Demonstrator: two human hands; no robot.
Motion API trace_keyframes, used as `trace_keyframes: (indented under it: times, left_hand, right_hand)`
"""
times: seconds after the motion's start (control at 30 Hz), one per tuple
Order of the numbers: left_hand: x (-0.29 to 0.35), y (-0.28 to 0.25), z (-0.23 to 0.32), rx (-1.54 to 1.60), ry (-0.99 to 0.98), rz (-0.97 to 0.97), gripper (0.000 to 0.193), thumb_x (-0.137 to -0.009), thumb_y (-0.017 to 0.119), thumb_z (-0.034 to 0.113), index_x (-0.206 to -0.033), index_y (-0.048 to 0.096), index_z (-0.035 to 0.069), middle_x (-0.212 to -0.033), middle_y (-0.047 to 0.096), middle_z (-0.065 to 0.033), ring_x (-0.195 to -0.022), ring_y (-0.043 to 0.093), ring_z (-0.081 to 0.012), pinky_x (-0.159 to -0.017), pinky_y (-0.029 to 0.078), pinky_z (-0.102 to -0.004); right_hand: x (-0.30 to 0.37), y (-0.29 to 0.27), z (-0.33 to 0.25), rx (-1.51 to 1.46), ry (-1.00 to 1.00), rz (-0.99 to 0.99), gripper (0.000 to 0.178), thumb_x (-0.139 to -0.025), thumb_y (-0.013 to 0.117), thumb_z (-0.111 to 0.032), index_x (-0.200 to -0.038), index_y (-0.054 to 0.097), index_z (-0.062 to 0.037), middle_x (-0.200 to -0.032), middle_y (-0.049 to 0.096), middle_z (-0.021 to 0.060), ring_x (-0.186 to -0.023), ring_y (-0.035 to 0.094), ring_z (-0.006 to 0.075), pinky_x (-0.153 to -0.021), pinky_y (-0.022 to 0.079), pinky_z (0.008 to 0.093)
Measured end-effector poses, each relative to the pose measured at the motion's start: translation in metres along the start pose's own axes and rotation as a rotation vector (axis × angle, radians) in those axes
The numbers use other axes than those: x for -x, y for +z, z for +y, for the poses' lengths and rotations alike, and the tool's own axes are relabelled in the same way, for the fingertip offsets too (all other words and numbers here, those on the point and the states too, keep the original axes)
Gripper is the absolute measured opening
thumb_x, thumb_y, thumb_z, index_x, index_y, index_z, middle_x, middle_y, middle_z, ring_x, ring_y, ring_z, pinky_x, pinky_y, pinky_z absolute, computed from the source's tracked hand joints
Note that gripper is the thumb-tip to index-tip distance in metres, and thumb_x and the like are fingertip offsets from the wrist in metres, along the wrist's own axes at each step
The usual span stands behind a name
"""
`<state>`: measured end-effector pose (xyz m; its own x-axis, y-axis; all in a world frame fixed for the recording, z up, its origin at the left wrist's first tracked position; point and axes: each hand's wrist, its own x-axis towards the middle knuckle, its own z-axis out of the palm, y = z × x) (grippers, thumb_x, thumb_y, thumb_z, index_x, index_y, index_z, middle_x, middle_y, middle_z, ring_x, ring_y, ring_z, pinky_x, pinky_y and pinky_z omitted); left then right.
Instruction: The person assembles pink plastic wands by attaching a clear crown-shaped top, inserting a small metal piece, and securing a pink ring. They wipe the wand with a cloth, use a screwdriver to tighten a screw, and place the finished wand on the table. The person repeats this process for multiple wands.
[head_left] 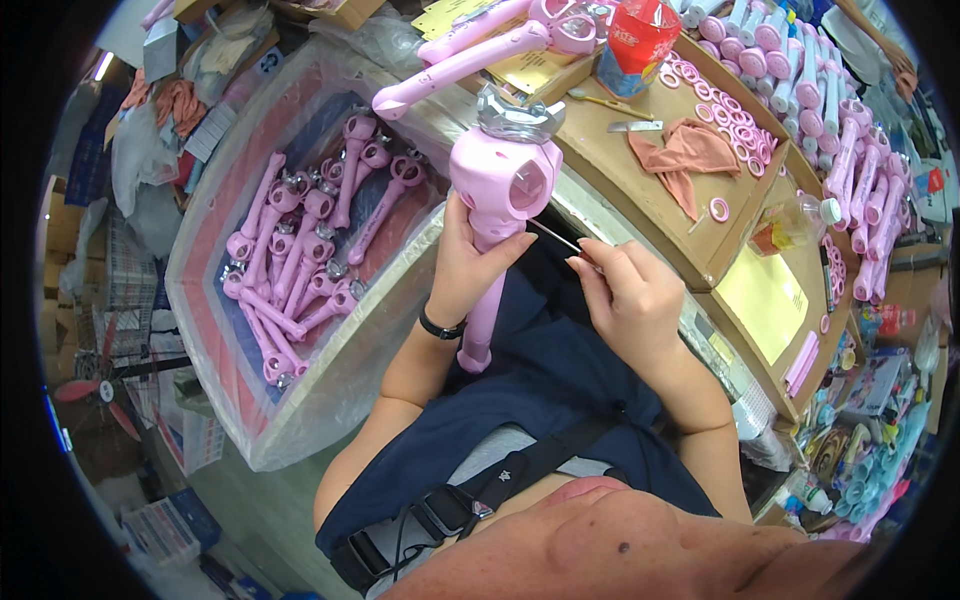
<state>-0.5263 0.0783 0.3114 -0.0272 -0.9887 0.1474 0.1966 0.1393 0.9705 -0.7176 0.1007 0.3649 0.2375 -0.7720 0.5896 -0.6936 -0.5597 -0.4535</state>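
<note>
The left hand [468, 250] grips one pink wand [495, 215] above the lap; the right hand [632, 290] pinches one thin rod [555, 237], its tip by the wand's neck. To the left, a lined bin [350, 352] holds over a dozen similar wands [318, 206]. To the right, one tray [610, 180] holds many pink rings [742, 128] and one cloth [690, 160]; another holds one yellow sheet [765, 300], its print too small to read.

The centre is bright and clear, the fisheye-bent rim dark.

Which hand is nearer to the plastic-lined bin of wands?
Left. The left hand, gripping a wand, is just right of the bin; the right hand is farther right, beyond that wand.
</note>
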Motion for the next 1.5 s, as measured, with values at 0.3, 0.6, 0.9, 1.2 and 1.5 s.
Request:
trace_keyframes:
  times: [0.3,0.6,0.9,1.2,1.5]
  left_hand:
    - [-0.001,0.0,-0.012,-0.181,0.182,0.056,0.084,-0.07,0.079,0.003,-0.135,0.026,0.0,-0.127,0.044,-0.0105,-0.116,0.047,-0.0179,-0.097,0.04,-0.0313]
    - [-0.005,-0.003,-0.011,-0.162,0.117,0.081,0.083,-0.069,0.079,0.003,-0.134,0.027,0.0,-0.126,0.045,-0.0102,-0.115,0.048,-0.0179,-0.096,0.041,-0.0313]
    - [-0.012,-0.018,-0.011,0.125,-0.03,0.177,0.061,-0.079,0.07,0.003,-0.129,0.035,0.002,-0.114,0.053,-0.0084,-0.102,0.055,-0.0143,-0.085,0.047,-0.0282]
    - [-0.002,-0.022,-0.022,0.321,-0.235,-0.207,0.04,-0.081,0.068,0.017,-0.111,0.05,-0.001,-0.098,0.06,-0.0103,-0.079,0.061,-0.0163,-0.07,0.05,-0.0305]
    - [-0.003,-0.011,-0.009,0.42,-0.266,-0.208,0.036,-0.078,0.066,0.012,-0.109,0.052,-0.001,-0.089,0.06,-0.0087,-0.079,0.06,-0.0164,-0.071,0.048,-0.0282]
  right_hand:
    - [-0.005,0.005,0.026,-0.784,0.731,-0.335,0.024,-0.091,0.059,-0.024,-0.088,0.065,-0.0008,-0.068,0.058,0.0013,-0.065,0.051,0.0071,-0.06,0.041,0.0229]
    - [0.008,0.009,0.026,-0.334,0.357,-0.156,0.015,-0.086,0.064,-0.021,-0.088,0.063,-0.0056,-0.068,0.062,0.0092,-0.057,0.06,0.0215,-0.052,0.046,0.0307]
    - [0.02,-0.008,0.018,-0.508,0.488,-0.072,0.017,-0.093,0.056,-0.016,-0.103,0.06,-0.0036,-0.067,0.06,0.0054,-0.054,0.056,0.0123,-0.051,0.043,0.0238]
    - [0.067,0.04,0.018,-0.892,0.604,-0.204,0.025,-0.097,0.042,-0.004,-0.116,0.058,-0.0026,-0.09,0.05,0.0059,-0.062,0.051,0.0078,-0.058,0.043,0.0199]
    - [0.071,0.043,0.024,-1.035,0.62,-0.028,0.027,-0.099,0.041,-0.011,-0.122,0.052,-0.0023,-0.094,0.051,0.0051,-0.063,0.048,0.0048,-0.057,0.04,0.0179]
